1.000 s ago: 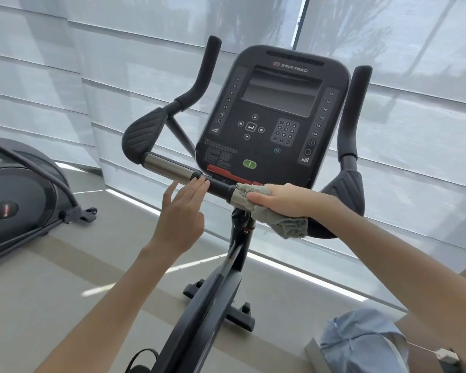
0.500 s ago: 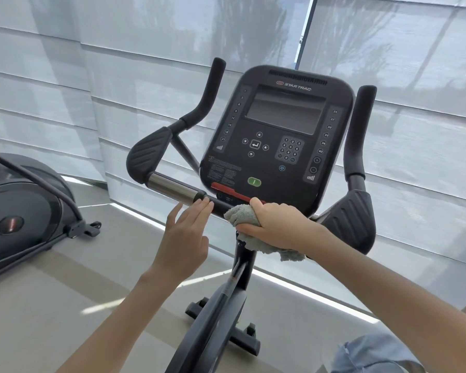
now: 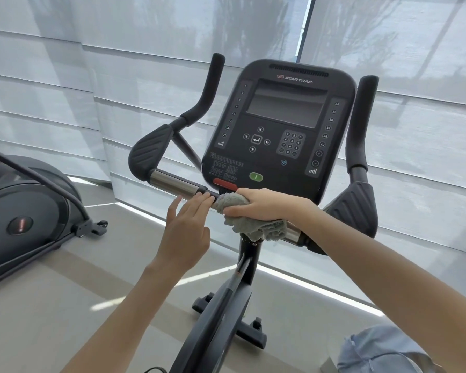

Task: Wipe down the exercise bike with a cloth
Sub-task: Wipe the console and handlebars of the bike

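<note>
Right hand (image 3: 264, 204) clamps grey cloth (image 3: 256, 224) around bike handlebar (image 3: 172, 181); left hand (image 3: 186, 227) open, fingertips touching bar left of it.

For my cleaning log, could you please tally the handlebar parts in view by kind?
Upright black grips: 2 (left, right)
Ribbed black elbow pads: 2 (left, right)
Metal sensor sleeves: 2 (left, right)
Total: 6

A pale grey floor (image 3: 51, 305) carries the exercise bike (image 3: 226, 313), whose black base foot (image 3: 242, 332) rests on it at centre, and a second dark machine (image 3: 24, 219) standing at the far left, well apart from it.
</note>
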The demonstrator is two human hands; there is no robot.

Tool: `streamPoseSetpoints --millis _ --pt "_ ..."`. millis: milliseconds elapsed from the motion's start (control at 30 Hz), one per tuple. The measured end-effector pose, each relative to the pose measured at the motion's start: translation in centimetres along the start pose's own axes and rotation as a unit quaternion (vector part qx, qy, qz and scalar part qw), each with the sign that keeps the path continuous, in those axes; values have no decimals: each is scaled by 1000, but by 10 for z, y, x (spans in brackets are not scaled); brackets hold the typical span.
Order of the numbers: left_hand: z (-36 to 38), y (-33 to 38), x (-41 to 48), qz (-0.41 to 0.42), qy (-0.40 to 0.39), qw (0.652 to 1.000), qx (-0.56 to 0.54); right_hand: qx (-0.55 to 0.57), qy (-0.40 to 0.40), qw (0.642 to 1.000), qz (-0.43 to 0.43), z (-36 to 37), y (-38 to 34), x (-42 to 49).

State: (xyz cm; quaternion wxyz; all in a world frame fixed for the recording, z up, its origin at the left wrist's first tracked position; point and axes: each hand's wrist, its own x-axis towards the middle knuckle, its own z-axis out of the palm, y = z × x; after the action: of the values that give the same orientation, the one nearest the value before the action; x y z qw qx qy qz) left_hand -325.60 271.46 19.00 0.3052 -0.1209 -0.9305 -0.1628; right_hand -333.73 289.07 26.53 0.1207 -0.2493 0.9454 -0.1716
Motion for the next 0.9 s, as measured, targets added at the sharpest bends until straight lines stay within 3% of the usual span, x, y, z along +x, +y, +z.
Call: streamPoseSetpoints --millis 133,233,367,467,533,667,767,900 --pt "0 4 0 -11 -10 1000 15 -45 19 998 27 0 10 -25" --pt "1 6 0 -14 -9 1000 24 -140 65 988 29 6 18 -45" --pt "1 10 -4 -20 -28 998 43 -289 191 938 -25 22 27 -72" --pt "-2 16 -11 -30 -73 994 74 -341 241 905 -76 31 29 -86" --pt "-7 23 -21 -28 -81 993 79 -279 268 913 -133 30 26 -98" --pt "-23 45 -63 6 -59 997 46 -28 323 914 -244 29 20 -130" --pt "-38 65 -98 -3 -55 998 36 111 279 927 -223 35 5 -158" --pt "-63 96 -146 -34 -54 997 44 189 187 947 -182 53 -6 -192"
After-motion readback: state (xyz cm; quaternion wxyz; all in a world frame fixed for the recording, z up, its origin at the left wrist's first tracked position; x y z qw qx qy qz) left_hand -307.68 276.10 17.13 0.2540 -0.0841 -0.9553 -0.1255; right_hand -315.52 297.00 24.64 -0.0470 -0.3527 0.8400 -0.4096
